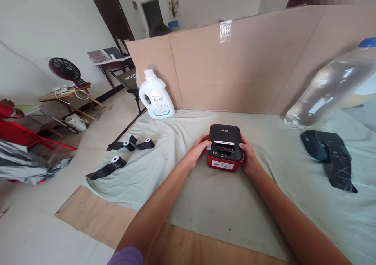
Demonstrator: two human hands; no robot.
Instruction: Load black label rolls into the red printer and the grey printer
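A red and black label printer (225, 143) rests upright on the pale green cloth, with a white strip across its top slot and a white sticker on its front. My left hand (199, 150) grips its left side, thumb on the top edge. On the opposite side my right hand (248, 153) holds it the same way, with the fingers partly hidden behind the casing. The two hands hold the label printer between them. To the left, several black rolls with white cores (118, 161) lie partly unwound on the cloth.
A white jug (157, 96) stands before the cardboard wall (223, 77). At right, a large clear bottle (326, 87) leans on the cardboard, near a dark blue device (314, 145) and a black strip (339, 169). The wooden board's edge (96, 210) shows in front.
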